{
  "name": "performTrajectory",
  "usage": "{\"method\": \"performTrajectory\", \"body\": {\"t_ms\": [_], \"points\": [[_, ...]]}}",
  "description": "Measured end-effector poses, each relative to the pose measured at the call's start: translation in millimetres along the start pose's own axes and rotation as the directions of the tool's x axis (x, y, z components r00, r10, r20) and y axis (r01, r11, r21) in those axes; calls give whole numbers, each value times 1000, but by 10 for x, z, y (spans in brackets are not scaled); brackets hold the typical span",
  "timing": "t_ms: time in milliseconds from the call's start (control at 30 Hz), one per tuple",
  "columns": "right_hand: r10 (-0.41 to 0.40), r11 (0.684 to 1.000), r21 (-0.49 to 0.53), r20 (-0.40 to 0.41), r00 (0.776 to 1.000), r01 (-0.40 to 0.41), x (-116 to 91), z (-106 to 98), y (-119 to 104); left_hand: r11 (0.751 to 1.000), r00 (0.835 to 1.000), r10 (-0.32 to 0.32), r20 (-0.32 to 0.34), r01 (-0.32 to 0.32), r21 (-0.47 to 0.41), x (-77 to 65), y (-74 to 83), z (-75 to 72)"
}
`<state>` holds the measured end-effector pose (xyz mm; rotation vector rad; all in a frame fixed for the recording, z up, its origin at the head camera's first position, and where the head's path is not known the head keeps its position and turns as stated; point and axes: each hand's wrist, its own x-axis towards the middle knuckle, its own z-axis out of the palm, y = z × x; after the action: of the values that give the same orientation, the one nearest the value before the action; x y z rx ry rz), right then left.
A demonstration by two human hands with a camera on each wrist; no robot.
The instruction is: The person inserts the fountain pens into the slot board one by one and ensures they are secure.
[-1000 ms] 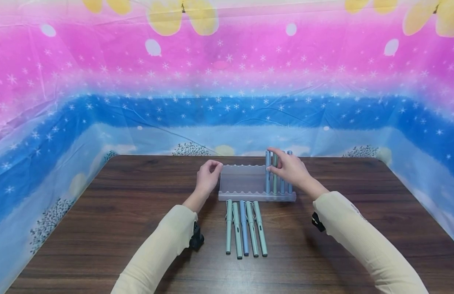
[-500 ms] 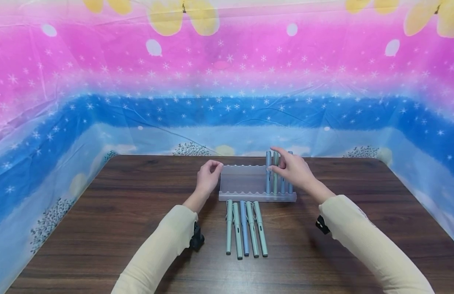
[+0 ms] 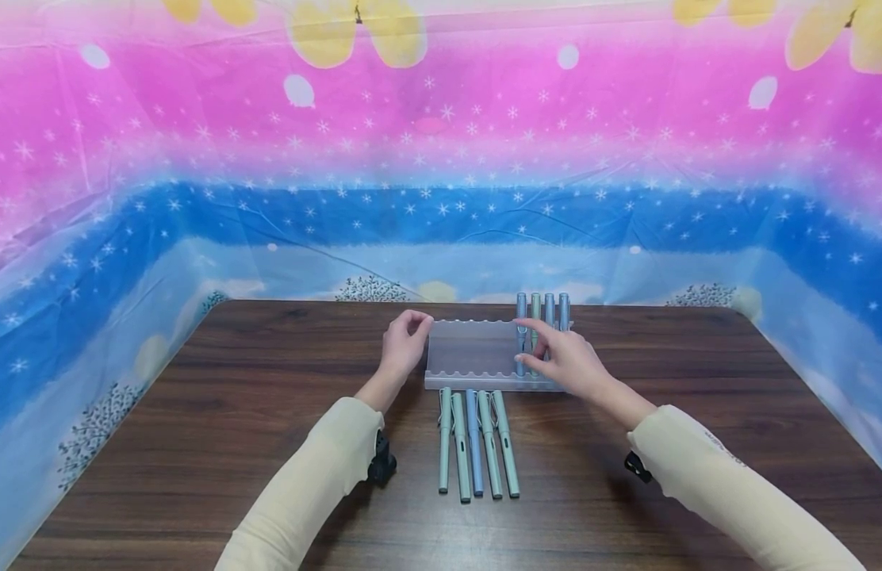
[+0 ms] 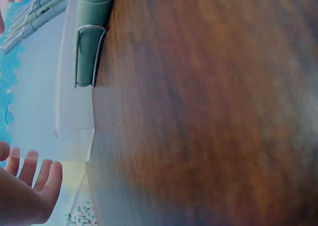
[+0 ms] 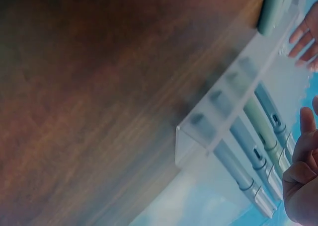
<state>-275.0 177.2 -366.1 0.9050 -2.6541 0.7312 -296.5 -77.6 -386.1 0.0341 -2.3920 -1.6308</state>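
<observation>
Our left hand (image 3: 404,342) is pinching the rack (image 3: 471,349) at left; our right hand (image 3: 571,358), thumb and finger wide, is hovering by the standing pens (image 3: 536,308); loose pens (image 3: 474,442) are lying near-left of it, running near to far.

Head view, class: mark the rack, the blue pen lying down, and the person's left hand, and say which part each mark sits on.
Rack (image 3: 471,347): head view, bare back panel.
Blue pen (image 3: 474,446): head view, middle of its length.
Left hand (image 3: 404,344): head view, middle of the hand.
</observation>
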Motion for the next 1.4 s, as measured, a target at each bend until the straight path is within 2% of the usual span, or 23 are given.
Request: {"method": "performTrajectory", "body": {"t_ms": [367, 1100, 1400], "points": [[-20, 1000, 24, 42, 999, 19, -100, 94, -56, 1000, 1000, -6, 4, 6, -1, 14, -13, 1], [-6, 993, 120, 189, 982, -17, -222, 258, -117, 1000, 1000, -8, 5, 8, 0, 5, -15, -4], [-66, 990, 135, 253, 965, 32, -240, 321, -136, 1000, 1000, -6, 2, 6, 5, 5, -16, -4]]}}
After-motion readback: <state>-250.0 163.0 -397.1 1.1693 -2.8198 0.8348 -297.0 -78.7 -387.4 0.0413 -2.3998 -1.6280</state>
